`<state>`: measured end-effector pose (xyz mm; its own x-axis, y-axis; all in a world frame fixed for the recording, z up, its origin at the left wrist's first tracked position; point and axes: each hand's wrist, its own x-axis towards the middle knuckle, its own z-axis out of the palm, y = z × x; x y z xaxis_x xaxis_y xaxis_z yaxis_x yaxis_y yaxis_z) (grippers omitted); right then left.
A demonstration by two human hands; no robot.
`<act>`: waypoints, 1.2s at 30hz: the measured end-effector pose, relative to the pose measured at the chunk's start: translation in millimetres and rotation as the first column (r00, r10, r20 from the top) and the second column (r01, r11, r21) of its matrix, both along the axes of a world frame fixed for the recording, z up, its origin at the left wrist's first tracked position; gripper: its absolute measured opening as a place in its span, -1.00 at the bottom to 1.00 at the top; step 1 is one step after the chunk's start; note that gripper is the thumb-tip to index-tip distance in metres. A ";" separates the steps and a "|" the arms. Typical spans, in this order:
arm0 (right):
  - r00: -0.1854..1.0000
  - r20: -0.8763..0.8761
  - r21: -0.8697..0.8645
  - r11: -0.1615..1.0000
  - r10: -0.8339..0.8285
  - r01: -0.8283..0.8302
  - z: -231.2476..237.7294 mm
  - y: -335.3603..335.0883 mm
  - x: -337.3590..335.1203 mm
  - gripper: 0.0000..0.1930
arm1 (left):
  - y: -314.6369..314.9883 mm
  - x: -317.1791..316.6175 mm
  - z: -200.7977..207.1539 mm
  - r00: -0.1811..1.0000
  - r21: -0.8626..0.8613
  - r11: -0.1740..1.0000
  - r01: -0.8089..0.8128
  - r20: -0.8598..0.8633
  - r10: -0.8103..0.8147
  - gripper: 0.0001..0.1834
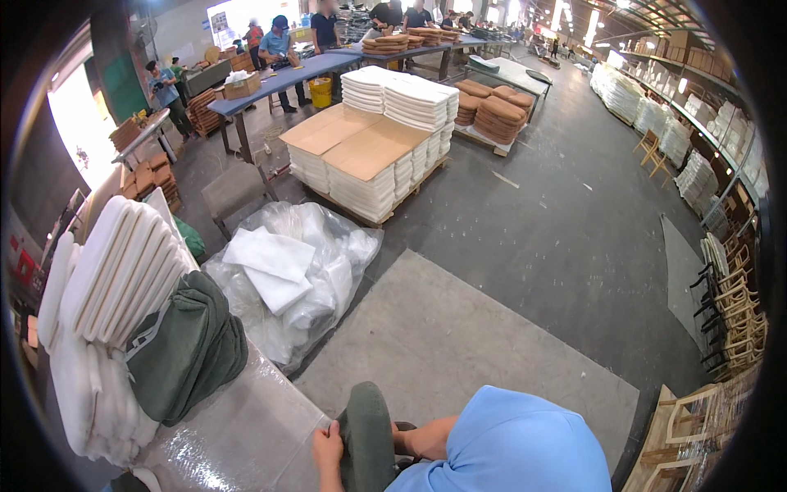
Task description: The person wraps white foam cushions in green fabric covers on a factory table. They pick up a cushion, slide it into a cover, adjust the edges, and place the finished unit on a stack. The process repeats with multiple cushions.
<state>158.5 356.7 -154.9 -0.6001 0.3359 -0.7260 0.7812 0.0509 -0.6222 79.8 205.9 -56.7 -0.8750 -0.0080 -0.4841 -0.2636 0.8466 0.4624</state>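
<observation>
At the bottom centre a dark green fabric-covered cushion [366, 435] stands on edge, its rounded end up, in front of my body. My left hand [329, 447] is closed on its left edge, over the table corner. From the right my bare forearm reaches to the cushion's other side; my right hand [402, 435] is in shadow and mostly behind it, so its fingers do not show. To the left, folded dark green fabric covers [193, 348] lie heaped on the plastic-wrapped table [238, 426], against a tall stack of white padding pieces [123, 271].
A clear plastic bag [344, 271] with white padding lies on the floor beyond the table. Behind it are a grey chair [238, 195] and a pallet of white pads with brown boards [352, 143]. Wooden frames [697, 435] stand at right; co-workers stand around blue tables [287, 78].
</observation>
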 end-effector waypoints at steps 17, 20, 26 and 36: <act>0.994 0.103 0.060 0.998 -0.027 0.021 -24.1 6.1 -31.5 -0.41 | 22.8 38.5 -21.8 0.883 -0.051 0.998 -0.041 -0.469 0.012 -0.49; 0.996 0.087 0.068 0.998 -0.025 0.019 -22.6 3.1 -45.0 -0.39 | 23.2 34.3 -20.2 0.866 -0.045 0.997 -0.062 -0.499 0.031 -0.49; 0.996 0.066 0.060 0.997 -0.056 0.052 -12.9 19.2 -60.9 -0.37 | 4.7 27.1 1.5 0.932 0.052 0.995 0.081 -0.357 -0.057 -0.52; 0.948 -0.080 -0.108 0.948 -0.307 0.298 43.8 10.0 -88.6 -0.23 | -58.7 56.5 -20.8 0.977 0.137 0.988 0.074 -0.209 -0.044 -0.44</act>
